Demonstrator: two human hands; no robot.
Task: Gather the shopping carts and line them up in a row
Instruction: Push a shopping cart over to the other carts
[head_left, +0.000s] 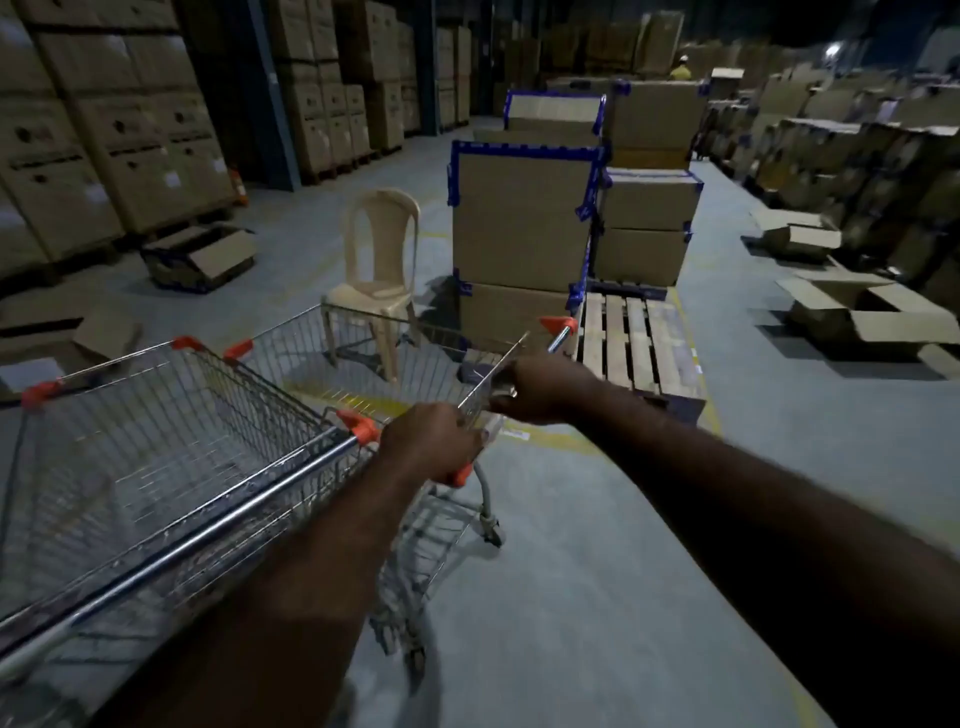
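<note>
The near cart (156, 467), at near left, is gripped at its handle's right end by the left hand (431, 441). The far cart (415, 343), just beyond, is clutched at its rim by the right hand (540, 389). Two carts are gathered; alignment is judged unfinished.

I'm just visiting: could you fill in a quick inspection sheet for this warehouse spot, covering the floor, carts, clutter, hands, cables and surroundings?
Surface: grey concrete floor, yellow line markings.
Job's things: near cart and far cart, wire baskets with orange corner caps, side by side at an angle.
Clutter: plastic chair, wooden pallet, open flattened boxes on the floor.
Hands: left hand closed on the near cart's handle end; right hand gripping the far cart's rim.
Cables: nothing seen.
Surroundings: stacked cartons with blue tape; a distant person.
</note>
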